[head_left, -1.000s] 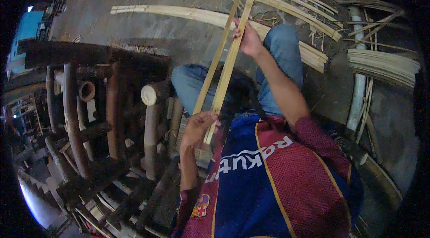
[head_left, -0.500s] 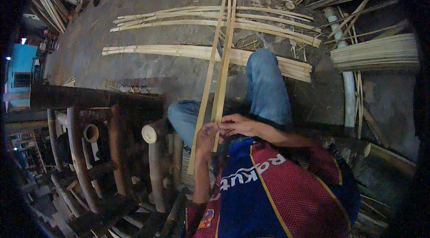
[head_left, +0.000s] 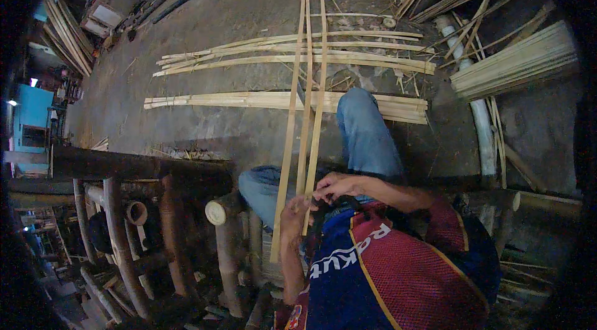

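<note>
Three long, thin bamboo strips run away from my lap toward the far side. The left strip [head_left: 288, 143] and the middle strip [head_left: 305, 131] meet at their far tips, while the right strip [head_left: 318, 106] stands apart from them. My left hand [head_left: 294, 213] is closed around the strips near their close ends; its fingers partly cover them. Pinched fingers of my right hand [head_left: 336, 186] hold the right strip beside the left hand. The exact fingertip contact is too small to make out.
Bundles of bamboo strips [head_left: 249, 101] lie crosswise on the floor beyond my knees. A wide stack of slats [head_left: 516, 66] rests over a pale pole [head_left: 484, 137] at right. A bamboo frame [head_left: 115, 224] and a cut bamboo post [head_left: 216, 212] stand at left.
The strips have fanned apart, the right one now separate from the other two. My right hand has shifted slightly right. The view has tilted, showing more of the far floor.
</note>
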A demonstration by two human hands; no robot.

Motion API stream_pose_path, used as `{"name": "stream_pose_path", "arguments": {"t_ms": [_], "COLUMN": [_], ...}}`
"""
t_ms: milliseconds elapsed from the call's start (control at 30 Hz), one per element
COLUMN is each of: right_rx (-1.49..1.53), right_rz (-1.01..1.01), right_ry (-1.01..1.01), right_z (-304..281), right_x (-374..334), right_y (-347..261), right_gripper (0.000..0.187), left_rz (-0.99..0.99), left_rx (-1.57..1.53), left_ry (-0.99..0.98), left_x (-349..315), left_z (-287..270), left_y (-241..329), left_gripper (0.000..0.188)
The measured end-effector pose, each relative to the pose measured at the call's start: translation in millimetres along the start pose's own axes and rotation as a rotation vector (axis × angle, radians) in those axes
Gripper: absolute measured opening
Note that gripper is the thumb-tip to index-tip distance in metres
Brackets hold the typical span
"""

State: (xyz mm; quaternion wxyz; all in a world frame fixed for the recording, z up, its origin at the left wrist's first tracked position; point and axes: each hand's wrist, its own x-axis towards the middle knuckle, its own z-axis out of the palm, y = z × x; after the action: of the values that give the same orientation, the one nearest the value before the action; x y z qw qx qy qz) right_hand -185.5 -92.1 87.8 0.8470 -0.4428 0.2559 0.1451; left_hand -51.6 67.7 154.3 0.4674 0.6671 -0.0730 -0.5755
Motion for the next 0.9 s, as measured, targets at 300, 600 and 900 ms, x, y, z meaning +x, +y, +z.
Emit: {"name": "stream_pose_path", "arguments": {"t_ms": [300,600,900], "right_rx": [0.808,0.519,0.327], "right_rz": [-0.226,-0.618,-0.328], "right_ry": [0.668,0.519,0.776], "right_z": [-38,23,15], "right_x": [83,75,150], "right_y": [24,-49,22], "right_gripper": [0.035,0.036,0.031], "left_rz": [-0.047,-0.005,0.079], "left_rx": [0.065,0.043,0.333], "left_ry": [-0.022,-0.006,0.079], "left_x": [-18,-60,-56], "left_z": [-11,-20,-41], "left_y": [12,13,-4], "left_gripper": [0.027,0.033,0.027]}}
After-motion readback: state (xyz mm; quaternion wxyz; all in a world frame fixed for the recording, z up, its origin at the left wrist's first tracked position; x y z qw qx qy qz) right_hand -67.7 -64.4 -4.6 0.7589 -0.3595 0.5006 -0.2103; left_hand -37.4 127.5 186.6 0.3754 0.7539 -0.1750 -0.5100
